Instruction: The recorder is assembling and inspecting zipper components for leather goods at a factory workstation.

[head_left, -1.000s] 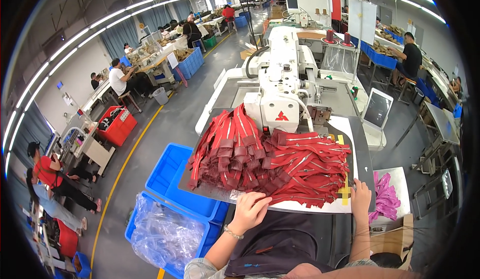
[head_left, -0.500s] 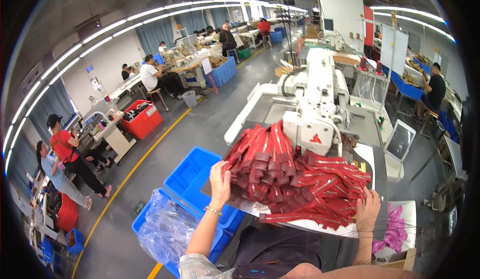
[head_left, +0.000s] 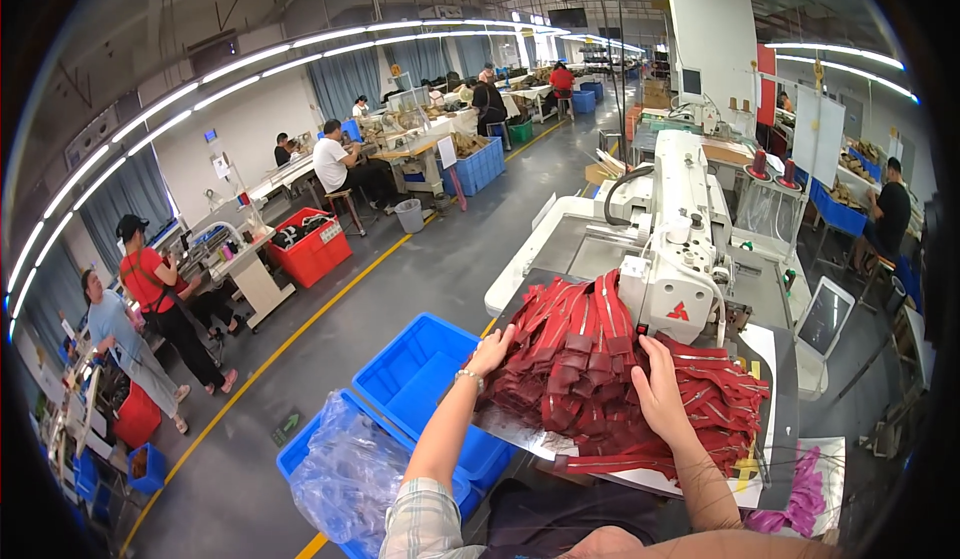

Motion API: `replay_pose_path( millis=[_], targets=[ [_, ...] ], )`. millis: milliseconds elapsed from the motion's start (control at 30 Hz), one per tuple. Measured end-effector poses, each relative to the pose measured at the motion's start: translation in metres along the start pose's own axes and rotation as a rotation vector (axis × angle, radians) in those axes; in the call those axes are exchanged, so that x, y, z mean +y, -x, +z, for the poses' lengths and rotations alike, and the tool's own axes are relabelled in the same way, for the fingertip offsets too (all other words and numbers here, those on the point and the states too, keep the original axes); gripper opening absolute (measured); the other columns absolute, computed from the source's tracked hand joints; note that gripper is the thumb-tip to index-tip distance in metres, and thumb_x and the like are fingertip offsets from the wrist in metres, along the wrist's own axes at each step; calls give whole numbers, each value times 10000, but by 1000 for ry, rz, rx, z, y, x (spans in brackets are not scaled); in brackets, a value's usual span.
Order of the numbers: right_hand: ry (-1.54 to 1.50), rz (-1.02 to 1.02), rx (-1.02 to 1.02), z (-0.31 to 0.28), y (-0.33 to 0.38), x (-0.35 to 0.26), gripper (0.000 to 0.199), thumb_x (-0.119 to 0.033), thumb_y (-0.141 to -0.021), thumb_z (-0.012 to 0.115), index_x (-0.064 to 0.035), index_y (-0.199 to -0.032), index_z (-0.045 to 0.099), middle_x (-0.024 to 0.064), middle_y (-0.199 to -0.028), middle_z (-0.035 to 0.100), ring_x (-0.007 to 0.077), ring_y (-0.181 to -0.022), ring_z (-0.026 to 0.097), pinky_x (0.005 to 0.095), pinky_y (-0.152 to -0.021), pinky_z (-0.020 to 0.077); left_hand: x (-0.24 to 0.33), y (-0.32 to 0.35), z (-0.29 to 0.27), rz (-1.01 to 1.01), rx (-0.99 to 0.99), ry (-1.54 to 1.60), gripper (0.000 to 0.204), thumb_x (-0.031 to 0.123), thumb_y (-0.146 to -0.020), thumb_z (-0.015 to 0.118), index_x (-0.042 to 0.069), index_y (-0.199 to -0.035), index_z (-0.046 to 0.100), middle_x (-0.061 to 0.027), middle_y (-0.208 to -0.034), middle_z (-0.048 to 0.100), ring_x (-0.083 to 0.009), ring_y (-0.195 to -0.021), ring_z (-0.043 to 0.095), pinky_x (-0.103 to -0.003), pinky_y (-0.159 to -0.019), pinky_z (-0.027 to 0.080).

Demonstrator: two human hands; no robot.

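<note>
A big heap of red zipper strips [head_left: 560, 359] lies across a white board [head_left: 745, 494] on the work table. My left hand [head_left: 490, 352] rests against the left side of the heap, fingers stretched out and open. Over the middle of the strips is my right hand [head_left: 658, 391], its fingers extended and apart, touching the bundle from the right. More strips spread to the right of that hand. Directly behind the heap stands a white industrial sewing machine [head_left: 684, 294], its head close above the strips.
Blue plastic bins [head_left: 420, 359] stand at lower left, one holding clear plastic wrap [head_left: 350, 469]. A tablet-like screen [head_left: 824, 317] is right of the machine. Purple strips [head_left: 800, 494] lie at lower right. Other people work beyond a yellow floor line [head_left: 300, 334].
My right hand has moved left from the right edge of the heap to its middle. My left hand stays at the left side. The view has shifted, and the scene sits further right.
</note>
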State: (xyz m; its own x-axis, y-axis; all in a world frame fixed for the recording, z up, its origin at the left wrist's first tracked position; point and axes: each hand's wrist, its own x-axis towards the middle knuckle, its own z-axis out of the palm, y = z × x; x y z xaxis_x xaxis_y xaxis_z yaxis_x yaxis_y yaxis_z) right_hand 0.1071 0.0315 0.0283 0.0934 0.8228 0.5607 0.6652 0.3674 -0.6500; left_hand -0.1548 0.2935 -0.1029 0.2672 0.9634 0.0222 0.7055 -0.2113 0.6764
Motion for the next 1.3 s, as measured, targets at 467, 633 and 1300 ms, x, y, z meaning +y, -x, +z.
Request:
replay_pose_path(
  millis=[467,633,1300],
  targets=[
    [256,425,-345,14,-50,16,677,-554,-835,424,41,-1154,484,226,-1003,593,379,-972,550,405,-938,337,55,-21,6,-31,-408,359,839,729,-799,271,-15,-973,620,-93,-916,597,-169,-831,523,-270,-801,400],
    [-26,488,-575,17,-69,19,706,-583,-785,496,-1,-1184,500,192,-1098,580,294,-1054,543,331,-913,389,45,-3,-5,113,-481,571,801,719,-807,255,50,-1139,544,-71,-1028,587,-159,-850,557,-252,-776,435],
    [-260,629,-818,71,-82,67,680,-499,-817,529,10,-1249,401,90,-1228,475,176,-1110,437,285,-965,319,53,24,-18,-128,-665,1245,637,211,-905,456,43,-1394,85,-92,-1423,200,-165,-1274,272,-276,-1013,304]
  ],
)
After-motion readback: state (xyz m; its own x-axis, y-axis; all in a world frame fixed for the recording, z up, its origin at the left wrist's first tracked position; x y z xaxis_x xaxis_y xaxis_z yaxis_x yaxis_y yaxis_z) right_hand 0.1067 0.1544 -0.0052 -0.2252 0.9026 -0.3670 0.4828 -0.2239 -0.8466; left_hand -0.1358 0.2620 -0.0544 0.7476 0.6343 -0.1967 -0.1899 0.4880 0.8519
